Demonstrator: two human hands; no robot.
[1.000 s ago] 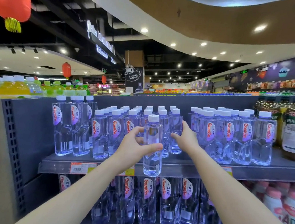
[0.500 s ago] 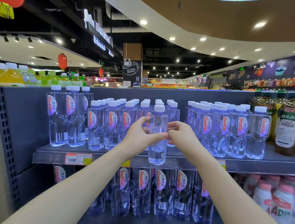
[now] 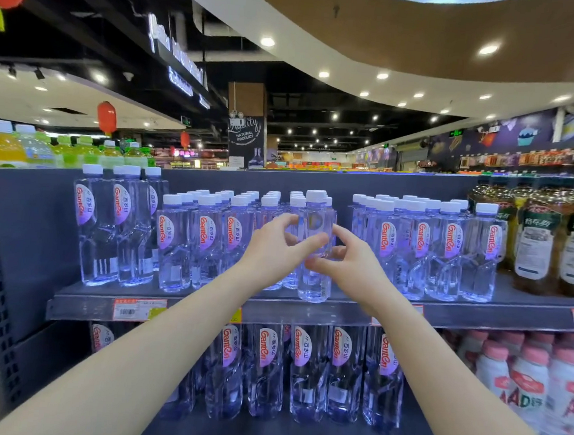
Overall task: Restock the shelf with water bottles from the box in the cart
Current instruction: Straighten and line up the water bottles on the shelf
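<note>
Your forearms come up from the bottom corners and meet mid-frame. Your left hand and right hand each have a grip on the same water bottle, pinching its middle from either side, so neither hand is free.

The bottle's upright at the front lip of the shelf, centre frame, and its base looks like it's already down at the head of a row. Two hands on one small bottle? My guess is you're twisting it, since its label isn't facing out. The stocked bottles to its left and the taller block to its right all show the red logo forward.

Those rows run back to the shelf's rear panel, so the front slot is where a new one goes. Brown tea bottles sit at the right edge. The box and cart aren't in view.
</note>
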